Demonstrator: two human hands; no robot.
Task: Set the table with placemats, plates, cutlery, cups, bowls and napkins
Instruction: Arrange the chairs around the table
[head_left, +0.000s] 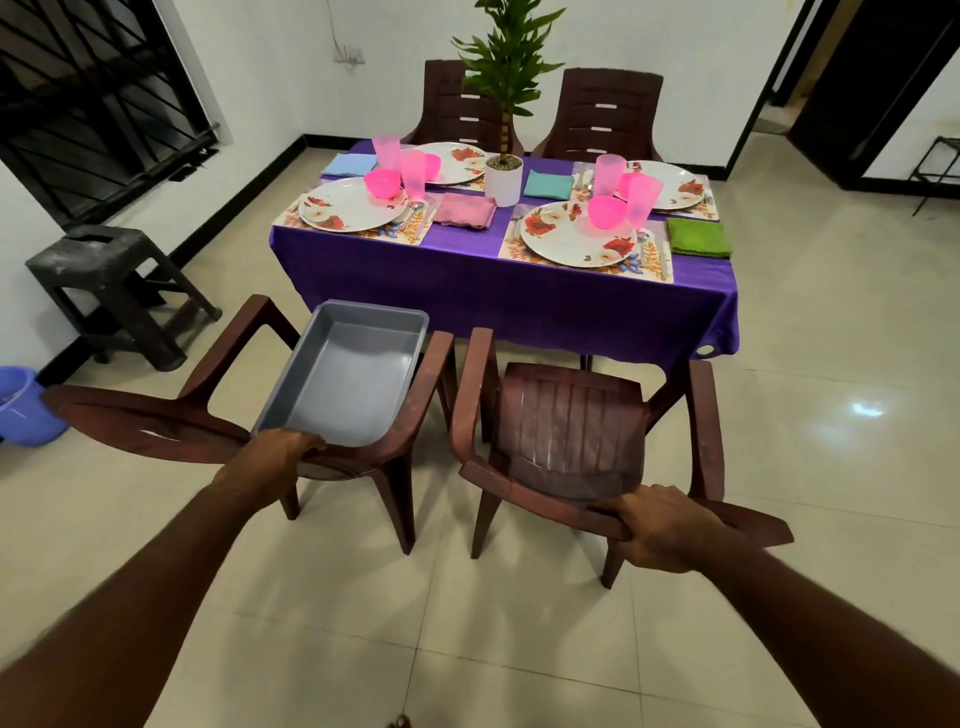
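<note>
Placemats (584, 254) with 4 round floral plates (576, 236) are lying on the glossy purple tabletop (467, 270) — pink plastic cups (643, 200) and bowls (607, 212) standing beside them. Left hand (291, 448) is gripping the left brown chair (332, 457) carrying a grey rectangular tray (348, 384); right hand (660, 525) is gripping the right chair's back (524, 493) — bare tiles lying behind.

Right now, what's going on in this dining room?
A person stands behind two brown chairs. The left hand grips the back of the left chair, which carries an empty grey tray; the right hand grips the right chair. The purple-clothed table ahead already has four places laid.
</note>
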